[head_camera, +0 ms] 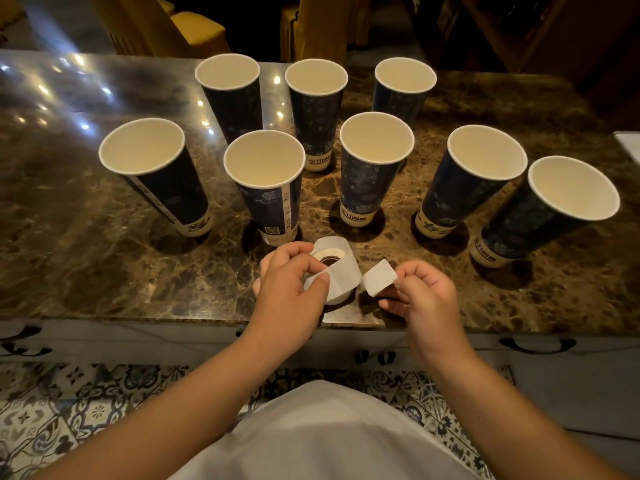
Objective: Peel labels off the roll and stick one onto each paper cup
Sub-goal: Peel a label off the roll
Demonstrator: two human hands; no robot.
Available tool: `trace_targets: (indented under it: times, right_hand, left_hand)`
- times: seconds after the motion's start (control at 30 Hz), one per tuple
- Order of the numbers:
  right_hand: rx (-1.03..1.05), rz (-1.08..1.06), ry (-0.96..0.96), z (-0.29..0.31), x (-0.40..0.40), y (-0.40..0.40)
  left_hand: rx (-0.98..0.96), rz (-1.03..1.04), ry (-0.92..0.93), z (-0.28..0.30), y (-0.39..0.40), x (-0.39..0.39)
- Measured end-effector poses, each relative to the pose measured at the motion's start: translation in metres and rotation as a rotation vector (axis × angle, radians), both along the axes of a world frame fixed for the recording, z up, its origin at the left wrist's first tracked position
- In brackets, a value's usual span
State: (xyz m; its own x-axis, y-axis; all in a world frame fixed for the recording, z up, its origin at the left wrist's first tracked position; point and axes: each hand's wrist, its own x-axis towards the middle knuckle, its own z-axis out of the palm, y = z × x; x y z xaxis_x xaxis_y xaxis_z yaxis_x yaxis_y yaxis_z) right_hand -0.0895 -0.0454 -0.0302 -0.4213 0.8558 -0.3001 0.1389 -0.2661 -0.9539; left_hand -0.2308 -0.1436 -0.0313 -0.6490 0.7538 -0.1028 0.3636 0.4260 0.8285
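Several tall dark-blue paper cups with white insides stand upright on the brown marble counter (104,258), in a far row of three (316,98) and a nearer row (266,188). My left hand (291,289) grips the white label roll (337,271) near the counter's front edge, thumb pressed on its loose backing strip. Just right of the roll, my right hand (420,292) pinches a small white square label (379,277) by one corner. The label is off the roll and touches no cup. No cup in view shows a stuck-on white label.
The counter's front edge runs just under my hands, with white drawers and dark handles (536,344) below. A patterned tile floor (69,410) lies beneath. Yellow chairs (197,26) stand beyond the counter. A white object (628,143) sits at the right edge.
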Motion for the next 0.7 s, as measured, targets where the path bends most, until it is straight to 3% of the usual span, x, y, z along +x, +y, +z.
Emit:
trace_targets:
  times: [0.2,0.47,0.7]
  right_hand:
    - [0.034,-0.064,-0.008,0.003,0.006,0.003]
    - [0.176,-0.003,-0.061,0.009,0.001,-0.002]
    - [1.075,0.247,-0.203,0.025,-0.004,-0.014]
  left_hand:
    - [-0.008,-0.014,0.023,0.001,-0.002,0.0]
    - [0.144,0.049,0.03,0.015,-0.009,-0.01]
    - [0.099,-0.127,-0.36,0.053,-0.009,0.003]
